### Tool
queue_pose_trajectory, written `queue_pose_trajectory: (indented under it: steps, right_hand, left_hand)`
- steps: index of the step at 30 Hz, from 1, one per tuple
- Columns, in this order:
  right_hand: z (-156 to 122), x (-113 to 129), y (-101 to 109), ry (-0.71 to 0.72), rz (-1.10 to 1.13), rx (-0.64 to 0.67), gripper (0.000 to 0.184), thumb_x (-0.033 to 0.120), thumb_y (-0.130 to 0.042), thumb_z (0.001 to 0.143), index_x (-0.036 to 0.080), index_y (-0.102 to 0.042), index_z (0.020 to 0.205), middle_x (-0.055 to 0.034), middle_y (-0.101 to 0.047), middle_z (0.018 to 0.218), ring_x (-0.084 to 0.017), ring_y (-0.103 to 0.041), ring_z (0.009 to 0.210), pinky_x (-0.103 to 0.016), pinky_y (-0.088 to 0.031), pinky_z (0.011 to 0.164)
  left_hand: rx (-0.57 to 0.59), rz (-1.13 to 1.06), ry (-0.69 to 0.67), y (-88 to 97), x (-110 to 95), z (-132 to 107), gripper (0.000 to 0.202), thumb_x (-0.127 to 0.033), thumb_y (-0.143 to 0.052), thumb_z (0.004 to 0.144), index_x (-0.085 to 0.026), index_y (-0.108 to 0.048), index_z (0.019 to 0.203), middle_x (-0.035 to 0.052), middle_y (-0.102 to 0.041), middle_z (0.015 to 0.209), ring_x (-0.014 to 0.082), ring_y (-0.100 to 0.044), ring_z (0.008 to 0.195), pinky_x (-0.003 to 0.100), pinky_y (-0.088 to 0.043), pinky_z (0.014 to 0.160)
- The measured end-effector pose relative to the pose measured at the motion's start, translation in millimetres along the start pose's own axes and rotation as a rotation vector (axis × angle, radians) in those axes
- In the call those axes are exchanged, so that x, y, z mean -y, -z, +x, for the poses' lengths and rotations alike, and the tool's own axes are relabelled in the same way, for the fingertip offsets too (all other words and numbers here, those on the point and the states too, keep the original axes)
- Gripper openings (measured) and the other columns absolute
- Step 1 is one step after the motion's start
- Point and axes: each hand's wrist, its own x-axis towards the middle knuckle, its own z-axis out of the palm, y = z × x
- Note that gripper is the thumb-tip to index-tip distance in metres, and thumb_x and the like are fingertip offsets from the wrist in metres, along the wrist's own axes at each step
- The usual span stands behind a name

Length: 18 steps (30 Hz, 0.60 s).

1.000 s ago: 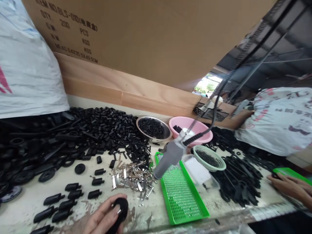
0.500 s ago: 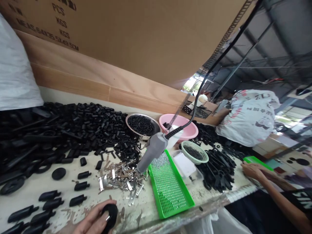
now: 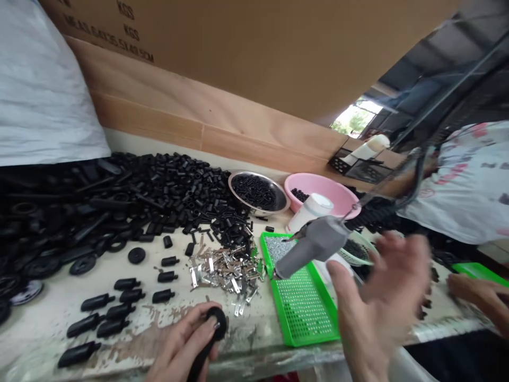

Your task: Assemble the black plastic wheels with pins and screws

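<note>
We see, from the left, a heap of black moulded parts [image 3: 131,212] on a scarred white workbench [image 3: 47,334], with a loose row of black capped grips [image 3: 103,318] below it. Our left hand [image 3: 178,339] is closed around a black disc-headed part [image 3: 217,323], fingers wrapped near the disc, with the stem running down out of view past the bench edge. We judge the part light and fairly stiff, its matt surface unlikely to slip; the stem appears the surest place to hold. Next lie loose metal clips [image 3: 222,270], then a green perforated tray [image 3: 302,302]. Our right hand [image 3: 377,297], blurred, is open with fingers spread, holding nothing, just beside a grey hanging power tool [image 3: 314,246]. At far right, a co-worker's hand [image 3: 477,297] lies near a second green tray [image 3: 479,271].
</note>
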Motion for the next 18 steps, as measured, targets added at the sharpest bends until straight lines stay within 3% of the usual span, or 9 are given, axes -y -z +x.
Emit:
queue_pose_trajectory:
  steps: [2,4,6,13,18]
  right_hand:
    - [3,-12,-13,-0.192,0.128,0.162,0.072,0.034,-0.078,0.072,0.025,-0.046,0.136,-0.0092,-0.056,0.131,-0.029,-0.053,0.119,-0.051,-0.041,0.101]
    - [3,-23,-18,-0.383,0.255,0.296,0.038,0.035,-0.073,0.077,0.02,-0.065,0.111,-0.0092,-0.068,0.107,-0.026,-0.063,0.098,-0.047,-0.047,0.091]
    - [3,-33,-16,-0.475,0.315,0.311,0.026,0.037,-0.07,0.079,0.017,-0.069,0.095,-0.0082,-0.071,0.092,-0.023,-0.065,0.083,-0.043,-0.051,0.081]
    - [-7,-52,18,-0.549,0.254,0.241,0.031,0.028,-0.078,0.072,0.021,-0.068,0.1,-0.0003,-0.066,0.081,-0.013,-0.059,0.071,-0.028,-0.047,0.065]
    - [-25,-55,13,-0.59,0.325,0.233,0.027,0.029,-0.074,0.074,0.021,-0.061,0.095,0.0008,-0.066,0.078,-0.014,-0.061,0.063,-0.029,-0.047,0.06]
  left_hand:
    - [0.084,0.067,0.006,-6.6,-1,5,0.06,-0.062,-0.062,0.075,-0.018,-0.055,0.115,-0.0013,-0.062,0.063,0.007,-0.044,0.041,0.018,-0.029,0.042]
    - [0.161,0.12,0.024,-15.0,-1,10,0.058,-0.061,-0.058,0.079,-0.018,-0.053,0.117,-0.0021,-0.062,0.065,0.0061,-0.044,0.041,0.018,-0.028,0.043]
    - [0.225,0.181,0.045,-24.0,-2,15,0.054,-0.059,-0.055,0.081,-0.018,-0.052,0.116,-0.0029,-0.061,0.066,0.0055,-0.043,0.041,0.018,-0.027,0.044]
    - [0.295,0.341,0.161,-54.1,-4,33,0.039,-0.049,-0.05,0.085,-0.016,-0.057,0.105,-0.0047,-0.056,0.063,0.0051,-0.04,0.039,0.018,-0.028,0.042]
    - [0.308,0.405,0.212,-69.8,-3,45,0.037,-0.042,-0.05,0.085,-0.014,-0.058,0.107,-0.0048,-0.054,0.059,0.0054,-0.036,0.036,0.019,-0.026,0.039]
